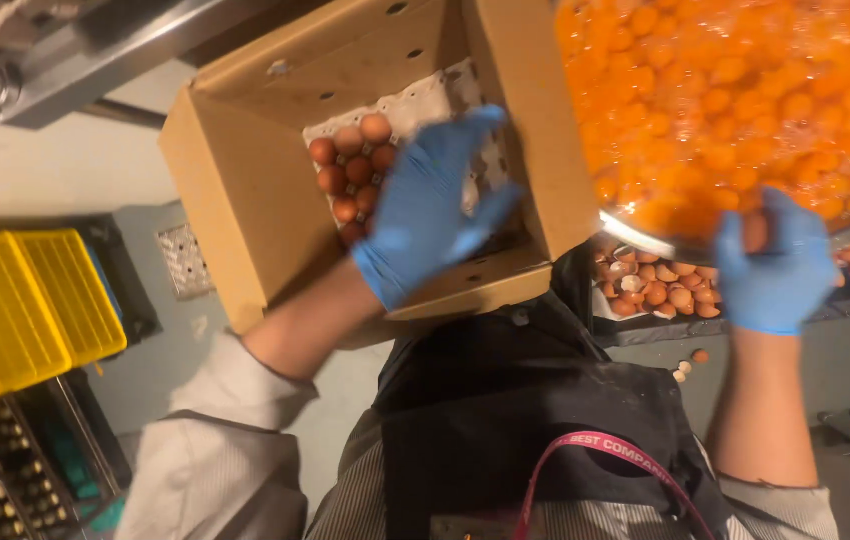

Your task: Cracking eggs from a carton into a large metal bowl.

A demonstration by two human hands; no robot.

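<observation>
My left hand (425,205), in a blue glove, reaches into an open cardboard box (245,200) with its fingers spread over a pale egg tray (425,100). Several brown eggs (353,165) sit in the tray just left of the fingers; I see nothing held in this hand. My right hand (770,270), also blue-gloved, grips a brown egg (753,232) at the rim of a large metal bowl (645,235). The bowl is filled with orange yolks (735,100).
A bin of broken eggshells (650,290) lies under the bowl, and a few shell bits (685,368) are on the floor. Yellow plastic crates (15,310) stand at the left. My dark apron (535,420) fills the lower middle.
</observation>
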